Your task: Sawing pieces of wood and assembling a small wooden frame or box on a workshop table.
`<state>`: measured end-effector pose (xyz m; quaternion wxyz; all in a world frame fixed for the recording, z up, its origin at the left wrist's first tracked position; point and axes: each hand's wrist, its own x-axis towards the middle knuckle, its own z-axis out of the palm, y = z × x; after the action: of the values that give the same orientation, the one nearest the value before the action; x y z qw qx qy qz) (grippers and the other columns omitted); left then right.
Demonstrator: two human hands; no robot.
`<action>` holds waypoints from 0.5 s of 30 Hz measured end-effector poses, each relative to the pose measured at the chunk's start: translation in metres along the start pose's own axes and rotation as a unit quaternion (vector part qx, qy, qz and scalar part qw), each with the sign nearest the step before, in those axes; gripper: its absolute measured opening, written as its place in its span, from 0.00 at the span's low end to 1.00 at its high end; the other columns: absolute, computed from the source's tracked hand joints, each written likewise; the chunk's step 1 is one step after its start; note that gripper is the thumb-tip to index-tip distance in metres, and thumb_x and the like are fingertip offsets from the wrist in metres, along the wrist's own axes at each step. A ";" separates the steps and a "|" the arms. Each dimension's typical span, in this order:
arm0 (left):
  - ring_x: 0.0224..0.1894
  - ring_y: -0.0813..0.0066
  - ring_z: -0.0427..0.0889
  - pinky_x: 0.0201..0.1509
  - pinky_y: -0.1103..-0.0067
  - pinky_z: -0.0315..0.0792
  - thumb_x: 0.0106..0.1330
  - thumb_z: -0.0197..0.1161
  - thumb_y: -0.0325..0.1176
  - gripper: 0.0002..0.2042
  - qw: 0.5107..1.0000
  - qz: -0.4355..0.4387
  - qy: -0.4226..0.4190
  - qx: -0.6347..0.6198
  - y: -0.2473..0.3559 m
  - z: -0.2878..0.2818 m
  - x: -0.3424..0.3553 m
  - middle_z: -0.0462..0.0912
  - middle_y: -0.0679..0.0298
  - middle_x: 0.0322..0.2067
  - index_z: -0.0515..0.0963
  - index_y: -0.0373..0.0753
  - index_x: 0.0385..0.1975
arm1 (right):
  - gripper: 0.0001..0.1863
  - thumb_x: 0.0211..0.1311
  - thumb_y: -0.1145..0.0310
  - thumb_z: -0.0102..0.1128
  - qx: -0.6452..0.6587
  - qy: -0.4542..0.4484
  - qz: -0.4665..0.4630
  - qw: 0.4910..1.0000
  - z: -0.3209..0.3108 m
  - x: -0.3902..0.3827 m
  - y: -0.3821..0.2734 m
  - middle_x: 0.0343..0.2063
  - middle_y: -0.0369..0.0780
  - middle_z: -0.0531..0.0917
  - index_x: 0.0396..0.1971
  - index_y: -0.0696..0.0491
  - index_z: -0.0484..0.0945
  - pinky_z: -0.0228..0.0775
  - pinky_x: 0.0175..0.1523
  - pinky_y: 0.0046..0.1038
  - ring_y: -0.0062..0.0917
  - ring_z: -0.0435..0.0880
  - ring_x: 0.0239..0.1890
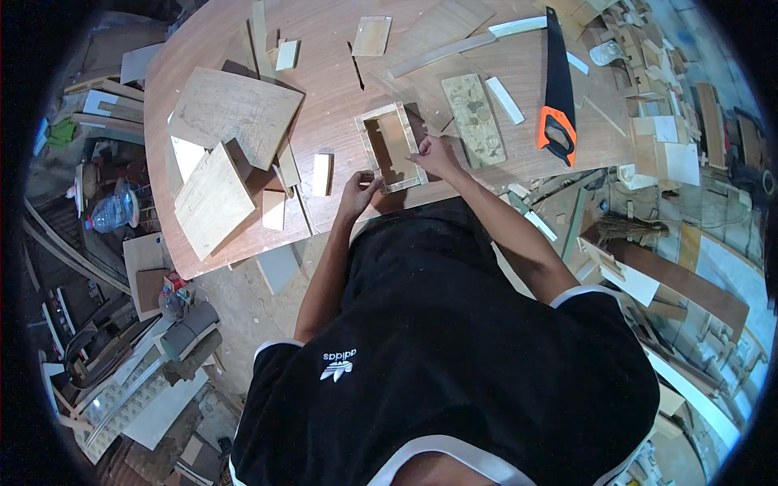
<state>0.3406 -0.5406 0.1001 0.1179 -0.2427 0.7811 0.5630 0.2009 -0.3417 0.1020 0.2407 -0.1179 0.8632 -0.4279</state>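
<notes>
A small rectangular wooden box (369,144) with raised walls lies near the table's front edge, its open side up and its inside shadowed. My left hand (361,193) is closed at the box's near left corner, fingers bent against the wall. On the opposite side, my right hand (436,156) pinches the right wall with thumb and fingers. Just left of the box rests a small pale wood block (322,175). To the right lies a wooden board with round marks (474,121). A thin dark pencil-like stick (356,65) lies beyond the box.
A handsaw with an orange handle (557,121) lies at the table's right. Large plywood pieces (235,113) overlap on the left, with wood strips (446,53) at the back. Stacked offcuts (648,81) crowd the right side, and a plastic bottle (112,211) stands left of the table.
</notes>
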 end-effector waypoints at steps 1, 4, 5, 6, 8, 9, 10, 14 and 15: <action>0.39 0.68 0.80 0.43 0.75 0.74 0.59 0.64 0.42 0.23 1.000 0.003 -0.007 0.005 -0.001 0.000 0.000 0.80 0.53 0.38 0.72 0.29 0.46 | 0.21 0.38 0.56 0.75 0.002 0.003 0.002 1.000 -0.001 0.000 0.001 0.16 0.36 0.76 0.20 0.54 0.72 0.69 0.28 0.25 0.21 0.75 0.20; 0.40 0.66 0.80 0.45 0.74 0.74 0.58 0.65 0.40 0.23 1.000 -0.006 -0.013 0.009 0.002 0.000 0.000 0.80 0.52 0.39 0.71 0.28 0.46 | 0.21 0.37 0.57 0.75 0.019 -0.023 0.017 0.999 -0.002 0.002 0.001 0.19 0.39 0.77 0.21 0.54 0.73 0.70 0.32 0.30 0.28 0.78 0.24; 0.40 0.66 0.80 0.45 0.74 0.74 0.58 0.65 0.40 0.23 1.000 -0.004 -0.014 0.010 0.003 0.000 -0.001 0.80 0.52 0.39 0.71 0.28 0.46 | 0.21 0.37 0.56 0.75 0.022 -0.016 0.023 0.999 -0.002 0.001 0.001 0.19 0.40 0.77 0.20 0.55 0.72 0.70 0.32 0.29 0.28 0.77 0.24; 0.41 0.65 0.80 0.45 0.74 0.74 0.58 0.65 0.39 0.23 1.000 -0.013 -0.017 0.011 0.005 0.000 -0.002 0.80 0.52 0.39 0.70 0.28 0.47 | 0.21 0.37 0.56 0.75 0.024 -0.010 0.028 0.999 -0.001 0.000 0.000 0.18 0.40 0.77 0.20 0.55 0.72 0.70 0.31 0.29 0.28 0.77 0.23; 0.41 0.65 0.80 0.45 0.74 0.74 0.58 0.65 0.37 0.23 0.999 -0.023 -0.020 0.011 0.010 -0.001 -0.003 0.80 0.51 0.39 0.70 0.28 0.47 | 0.21 0.38 0.57 0.74 0.030 -0.007 0.034 0.999 0.000 -0.002 -0.001 0.18 0.40 0.77 0.20 0.55 0.72 0.70 0.31 0.29 0.28 0.77 0.23; 0.41 0.64 0.80 0.45 0.74 0.74 0.58 0.65 0.37 0.23 1.000 -0.019 -0.020 0.014 0.009 -0.001 -0.003 0.79 0.51 0.39 0.70 0.28 0.47 | 0.20 0.38 0.57 0.73 0.034 -0.004 0.041 0.999 0.001 -0.001 -0.001 0.18 0.40 0.77 0.20 0.55 0.72 0.70 0.31 0.30 0.28 0.77 0.23; 0.41 0.64 0.80 0.45 0.74 0.74 0.58 0.65 0.37 0.22 1.000 -0.016 -0.020 0.017 0.009 -0.002 -0.003 0.79 0.51 0.39 0.70 0.28 0.47 | 0.20 0.38 0.57 0.73 0.035 -0.004 0.040 0.999 0.001 -0.001 -0.001 0.18 0.40 0.77 0.20 0.55 0.72 0.70 0.31 0.30 0.28 0.77 0.23; 0.41 0.65 0.80 0.45 0.74 0.74 0.58 0.65 0.36 0.22 0.999 -0.022 -0.024 0.026 0.015 0.000 -0.003 0.79 0.51 0.39 0.70 0.28 0.48 | 0.19 0.40 0.59 0.73 0.036 0.020 -0.007 0.999 0.004 0.000 0.008 0.17 0.37 0.75 0.20 0.55 0.72 0.67 0.28 0.27 0.23 0.74 0.20; 0.41 0.65 0.80 0.45 0.74 0.74 0.58 0.65 0.36 0.22 0.999 -0.023 -0.020 0.027 0.015 0.000 -0.004 0.79 0.51 0.39 0.70 0.28 0.47 | 0.19 0.41 0.59 0.73 0.032 0.028 -0.020 0.999 0.005 0.001 0.007 0.15 0.34 0.73 0.20 0.55 0.72 0.65 0.25 0.24 0.18 0.71 0.19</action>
<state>0.3360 -0.5354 0.1143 0.1529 -0.2465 0.7880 0.5431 0.2032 -0.3415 0.0937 0.2117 -0.1159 0.8528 -0.4632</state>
